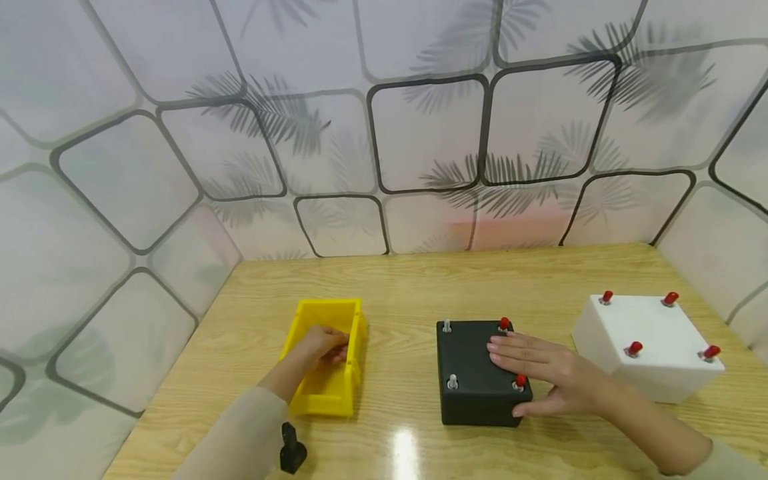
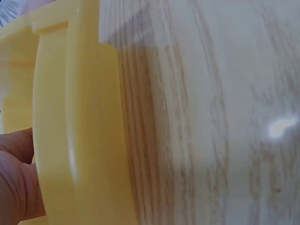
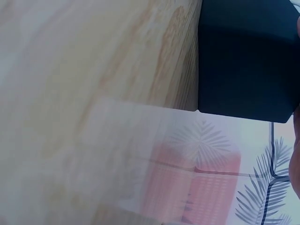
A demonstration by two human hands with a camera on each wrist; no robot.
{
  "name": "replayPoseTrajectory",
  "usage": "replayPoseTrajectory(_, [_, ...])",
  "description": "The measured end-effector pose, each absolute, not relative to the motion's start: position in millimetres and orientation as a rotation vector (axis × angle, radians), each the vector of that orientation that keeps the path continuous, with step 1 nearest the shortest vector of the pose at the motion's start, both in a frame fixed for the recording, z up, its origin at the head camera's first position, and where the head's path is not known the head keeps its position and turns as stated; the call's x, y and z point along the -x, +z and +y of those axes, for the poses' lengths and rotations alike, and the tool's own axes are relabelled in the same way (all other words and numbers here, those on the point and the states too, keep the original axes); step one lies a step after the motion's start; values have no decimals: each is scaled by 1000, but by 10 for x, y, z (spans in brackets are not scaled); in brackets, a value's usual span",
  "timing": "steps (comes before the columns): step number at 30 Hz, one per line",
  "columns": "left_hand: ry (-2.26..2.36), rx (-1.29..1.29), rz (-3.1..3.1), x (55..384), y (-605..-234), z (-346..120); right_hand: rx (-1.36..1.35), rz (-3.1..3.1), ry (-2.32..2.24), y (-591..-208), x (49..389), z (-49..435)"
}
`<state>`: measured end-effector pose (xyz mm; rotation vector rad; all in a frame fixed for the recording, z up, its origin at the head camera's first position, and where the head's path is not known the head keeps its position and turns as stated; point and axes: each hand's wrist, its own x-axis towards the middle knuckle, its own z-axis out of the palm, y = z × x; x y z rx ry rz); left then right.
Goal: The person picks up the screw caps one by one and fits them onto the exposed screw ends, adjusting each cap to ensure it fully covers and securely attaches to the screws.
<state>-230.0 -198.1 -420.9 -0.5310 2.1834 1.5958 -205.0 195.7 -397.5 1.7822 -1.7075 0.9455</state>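
My left hand point(image 1: 329, 343) reaches down into a yellow bin point(image 1: 357, 347) on the left of the table. Its fingertips are partly hidden, so whether they hold anything cannot be seen; the left wrist view shows only part of the hand behind the bin's wall point(image 2: 89, 117). My right hand point(image 1: 546, 373) rests with straight fingers on a black box point(image 1: 471, 360), its thumb at the near right corner. On the box's right side stand two red caps point(image 1: 520, 381); two bare metallic posts point(image 1: 453, 382) stand on its left. The right wrist view shows the box's dark side point(image 3: 246, 70).
A white box point(image 1: 654, 333) with several red caps point(image 1: 634, 348) on top stands at the right, beyond my right hand. Near my left sleeve lies a small black object point(image 1: 292, 450). Patterned curtain panels point(image 1: 432, 133) bound the wooden table point(image 1: 414, 287) behind and at the sides.
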Motion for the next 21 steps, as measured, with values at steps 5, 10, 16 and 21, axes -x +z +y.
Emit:
replayPoseTrajectory(5, [1666,602,2109,2307,-4263,-1976,-1787,-1688,949,-3949,2029,1952])
replayPoseTrajectory(10, [1735,626,2058,2278,-4313,-1967,-1793,-1684,956,-3920,1998,1936])
replayPoseTrajectory(16, [1759,632,2058,2244,-4273,-1956,-1785,-1696,944,-3951,2014,1952])
replayPoseTrajectory(21, [1795,633,2054,2239,-4276,-1956,-1787,-1702,930,-3991,2052,1973])
